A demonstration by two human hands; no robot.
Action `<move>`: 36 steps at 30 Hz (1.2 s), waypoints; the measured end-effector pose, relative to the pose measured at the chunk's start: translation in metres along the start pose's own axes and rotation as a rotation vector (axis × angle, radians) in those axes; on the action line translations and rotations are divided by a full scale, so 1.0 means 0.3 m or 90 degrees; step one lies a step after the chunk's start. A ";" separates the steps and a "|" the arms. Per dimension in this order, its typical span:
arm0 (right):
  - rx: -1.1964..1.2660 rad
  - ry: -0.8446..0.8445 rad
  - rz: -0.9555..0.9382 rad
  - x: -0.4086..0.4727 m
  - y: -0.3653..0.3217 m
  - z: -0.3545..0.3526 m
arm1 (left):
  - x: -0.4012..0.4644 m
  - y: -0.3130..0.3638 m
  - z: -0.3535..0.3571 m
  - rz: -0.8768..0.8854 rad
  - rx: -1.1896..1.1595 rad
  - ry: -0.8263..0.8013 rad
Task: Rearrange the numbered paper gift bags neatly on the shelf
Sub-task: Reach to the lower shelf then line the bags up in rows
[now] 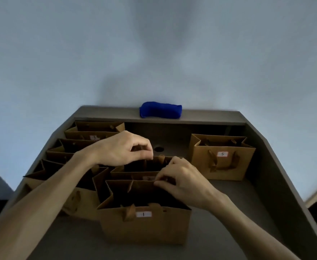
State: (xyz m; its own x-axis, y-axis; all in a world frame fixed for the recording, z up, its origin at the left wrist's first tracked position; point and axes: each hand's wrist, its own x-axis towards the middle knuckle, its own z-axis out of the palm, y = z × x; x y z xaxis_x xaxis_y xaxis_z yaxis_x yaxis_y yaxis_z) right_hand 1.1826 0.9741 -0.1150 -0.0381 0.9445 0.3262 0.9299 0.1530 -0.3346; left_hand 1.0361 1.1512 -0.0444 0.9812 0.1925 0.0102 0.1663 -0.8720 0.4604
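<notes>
Both hands are pinching the middle bag (135,172): left hand (124,149) gripping its far rim, right hand (182,182) its near rim, bag 1 (144,226) standing just below them.

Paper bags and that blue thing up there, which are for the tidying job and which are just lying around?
For the job:
bag 1
bag 5
bag 3
the middle bag both hands pinch
left hand
right hand
the shelf

Just lying about:
blue cloth
</notes>
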 end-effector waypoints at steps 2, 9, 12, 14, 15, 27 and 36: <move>-0.005 0.005 -0.003 0.017 0.001 0.019 | -0.003 -0.021 -0.011 -0.010 0.004 0.033; -0.011 0.051 0.045 -0.003 0.102 -0.095 | 0.086 -0.059 0.002 -0.024 0.008 0.058; -0.028 0.114 0.156 -0.044 0.236 -0.185 | 0.176 -0.028 0.034 0.008 0.021 0.065; -0.055 0.132 0.237 -0.078 0.341 -0.242 | 0.252 0.003 0.066 0.035 0.034 0.068; -0.083 0.131 0.281 -0.098 0.390 -0.269 | 0.292 0.020 0.084 0.050 0.042 0.067; -0.366 -0.018 0.444 -0.206 0.539 -0.338 | 0.602 0.123 0.267 0.112 0.202 0.002; -0.211 0.065 0.345 -0.067 0.469 -0.269 | 0.448 -0.013 0.118 0.019 0.193 0.052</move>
State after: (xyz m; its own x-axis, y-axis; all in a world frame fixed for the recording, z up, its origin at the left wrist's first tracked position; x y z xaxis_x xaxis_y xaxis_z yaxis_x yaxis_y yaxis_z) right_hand 1.3438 0.9533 -0.0974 0.4890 0.8275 0.2758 0.8717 -0.4519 -0.1898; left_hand 1.1708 1.1644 -0.0764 0.9771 0.1895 0.0965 0.1710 -0.9699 0.1732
